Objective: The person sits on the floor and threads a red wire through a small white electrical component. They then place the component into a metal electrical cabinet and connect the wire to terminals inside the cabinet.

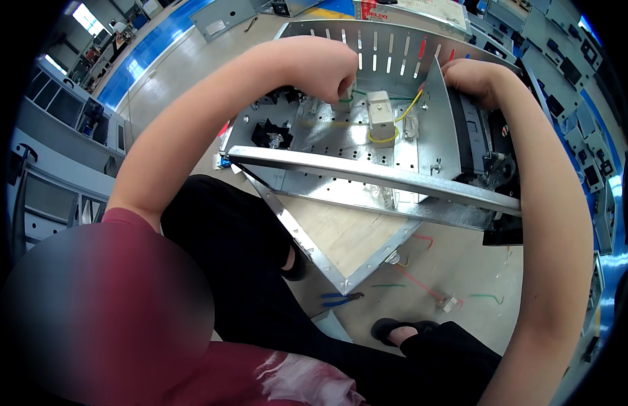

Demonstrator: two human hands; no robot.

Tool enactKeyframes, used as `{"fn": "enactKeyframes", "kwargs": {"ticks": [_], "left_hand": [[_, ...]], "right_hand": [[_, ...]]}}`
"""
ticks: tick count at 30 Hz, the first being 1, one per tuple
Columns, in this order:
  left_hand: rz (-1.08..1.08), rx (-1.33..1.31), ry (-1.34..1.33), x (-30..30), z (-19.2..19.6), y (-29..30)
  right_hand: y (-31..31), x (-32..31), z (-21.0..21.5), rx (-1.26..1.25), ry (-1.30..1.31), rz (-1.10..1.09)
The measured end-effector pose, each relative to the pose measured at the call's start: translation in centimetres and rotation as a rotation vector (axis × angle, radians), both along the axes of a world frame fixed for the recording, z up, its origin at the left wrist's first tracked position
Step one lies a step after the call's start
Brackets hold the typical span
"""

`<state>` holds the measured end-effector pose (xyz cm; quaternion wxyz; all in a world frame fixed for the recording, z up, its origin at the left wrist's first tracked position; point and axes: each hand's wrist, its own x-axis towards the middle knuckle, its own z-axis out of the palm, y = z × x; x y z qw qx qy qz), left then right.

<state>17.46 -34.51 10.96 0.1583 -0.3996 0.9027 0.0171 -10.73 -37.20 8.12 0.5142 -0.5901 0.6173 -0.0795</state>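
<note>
An open metal cabinet (327, 139) with slotted walls lies in front of me, both arms reaching into it. My left hand (327, 71) is closed near the slotted back wall, its fingertips pointing down beside a green wire (368, 93); what it grips is hidden. Right of it stands a white rectangular block (380, 115) with a yellow wire (408, 108) looped round its base. My right hand (471, 73) is bent over the far end of an upright metal partition (441, 122). Its fingers are mostly hidden, next to a black unit (471, 132).
A metal bar (375, 177) crosses the cabinet's near side. Below sits a wooden board with a metal-edged frame (347, 279). Blue-handled pliers (342, 298), a small block with a red wire (448, 303) and wire offcuts lie on the floor by my feet. A carton (415, 13) stands behind.
</note>
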Motion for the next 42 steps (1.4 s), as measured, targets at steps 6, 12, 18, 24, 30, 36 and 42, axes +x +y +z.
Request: {"fn": "enactKeyframes", "kwargs": {"ticks": [6,12,18,24,30,36,42], "left_hand": [[-0.021,0.172,-0.262,-1.3,-1.3,1.2],[-0.122,0.288,-0.377,-1.2,-3.7,-1.1],[-0.068,0.251,-0.312,-0.9,-2.0,-1.0],[-0.001,0.126,-0.168,-0.2,-0.6,0.3],[0.023,0.075,-0.15,0.1,-0.1,0.4],[-0.002,0.057,-0.062,0.8,0.0,0.3],[-0.011,0.036,-0.096,0.5,0.2,0.5]], "right_hand": [[-0.4,-0.1,0.1,0.017,-0.007,-0.037],[-0.8,-0.5,0.1,0.057,0.009,-0.027],[-0.8,-0.5,0.3,0.051,0.036,0.011],[-1.2,-1.3,0.3,0.018,0.018,0.005],[-1.1,-0.8,0.6,0.018,0.071,0.011],[-0.5,0.4,1.0,-0.118,0.279,0.007],[-0.1,1.0,1.2,-0.117,0.35,-0.089]]}}
